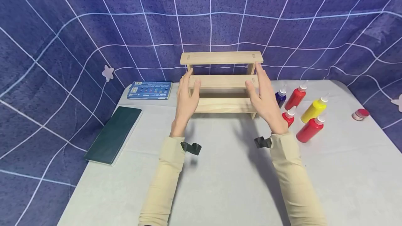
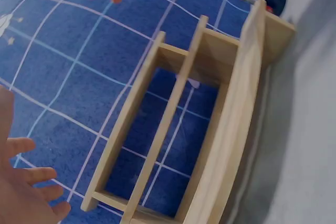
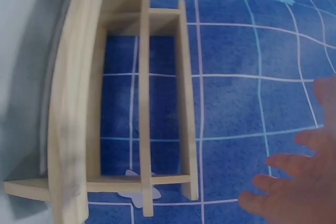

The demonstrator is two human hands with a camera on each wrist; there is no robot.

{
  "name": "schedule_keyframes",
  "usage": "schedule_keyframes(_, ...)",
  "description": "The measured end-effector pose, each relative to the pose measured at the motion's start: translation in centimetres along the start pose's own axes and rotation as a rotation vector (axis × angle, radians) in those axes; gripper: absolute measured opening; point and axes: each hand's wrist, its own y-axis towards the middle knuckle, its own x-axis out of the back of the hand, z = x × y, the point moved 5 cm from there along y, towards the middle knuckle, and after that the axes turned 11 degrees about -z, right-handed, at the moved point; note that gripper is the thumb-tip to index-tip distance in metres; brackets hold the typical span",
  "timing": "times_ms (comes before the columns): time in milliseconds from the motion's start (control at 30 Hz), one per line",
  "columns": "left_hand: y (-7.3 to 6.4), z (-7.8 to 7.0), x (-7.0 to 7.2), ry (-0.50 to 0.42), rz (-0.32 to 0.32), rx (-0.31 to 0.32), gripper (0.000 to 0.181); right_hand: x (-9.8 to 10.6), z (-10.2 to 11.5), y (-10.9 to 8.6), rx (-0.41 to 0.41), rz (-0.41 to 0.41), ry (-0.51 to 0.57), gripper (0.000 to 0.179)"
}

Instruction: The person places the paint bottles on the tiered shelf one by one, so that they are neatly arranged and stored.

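Observation:
A pale wooden three-tier shelf (image 1: 223, 82) stands upright at the back middle of the table, its boards rising like steps. My left hand (image 1: 186, 95) is held at its left end, fingers extended and thumb apart. At the other end my right hand (image 1: 265, 95) mirrors it, fingers straight and pointing toward the back. Both wrist views show the hands with fingers spread and nothing in them; the left hand (image 2: 31, 182) and the right hand (image 3: 294, 177) appear at a distance from the wooden boards there.
Several paint bottles, including a yellow one (image 1: 314, 110) and a dark blue one (image 1: 281, 97), stand right of the shelf. A small red-lidded jar (image 1: 360, 114) sits farther right. On the left lie a blue box (image 1: 150, 90) and a dark green notebook (image 1: 113, 134). A blue gridded curtain (image 1: 201, 6) hangs behind.

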Motion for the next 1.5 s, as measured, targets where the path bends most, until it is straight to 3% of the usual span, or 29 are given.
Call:
schedule_keyframes(267,0.4,0.4,1.2,-0.203,-0.026,0.093,0.049,2.0,0.0,0.2,-0.039,-0.066,0.039,0.06)
schedule_keyframes(467,0.6,0.9,1.7,-0.246,-0.058,0.13,0.05,3.2,-0.2,0.0,-0.074,-0.094,0.07,0.059)
schedule_keyframes(967,0.3,3.3,2.7,-0.392,-0.085,0.339,0.059,6.3,-1.4,0.0,-0.122,-0.19,0.175,0.06)
schedule_keyframes(1133,0.2,4.8,2.9,-0.449,-0.117,0.418,0.06,7.5,-1.9,0.0,-0.152,-0.22,0.191,0.06)
schedule_keyframes(1333,-0.2,6.5,3.2,-0.452,-0.175,0.48,0.058,8.6,-2.4,-0.1,-0.197,-0.252,0.186,0.059)
schedule_keyframes(1500,-0.6,8.0,3.4,-0.37,-0.19,0.51,0.058,9.6,-2.7,-0.2,-0.228,-0.284,0.202,0.06)
